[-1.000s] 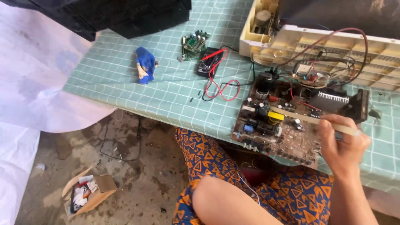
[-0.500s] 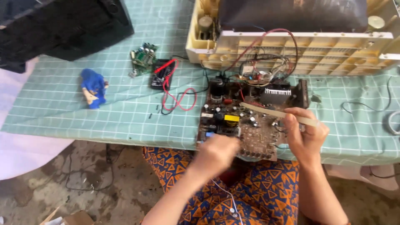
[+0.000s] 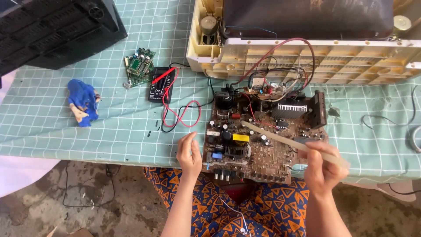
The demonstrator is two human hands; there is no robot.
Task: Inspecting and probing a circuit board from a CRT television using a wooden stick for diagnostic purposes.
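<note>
A large brown circuit board (image 3: 263,149) lies on the table's front edge, wired to an opened cream television chassis (image 3: 307,57) behind it. My left hand (image 3: 189,154) rests against the board's left edge, fingers together, holding nothing. A long pale stick-like tool (image 3: 280,139) is gripped in my right hand (image 3: 323,166), near the board's right front corner; the tool's tip reaches toward the board's middle.
A green checked cloth (image 3: 109,127) covers the table. On it lie a black multimeter (image 3: 160,84) with red and black leads, a small green circuit board (image 3: 139,66), a blue toy figure (image 3: 83,102) and a black casing (image 3: 52,33) at far left. Loose cable (image 3: 412,127) at right.
The view has swung left to centre the board. My left hand rose from my lap to the board's left edge. My right hand still holds the tool over the board.
</note>
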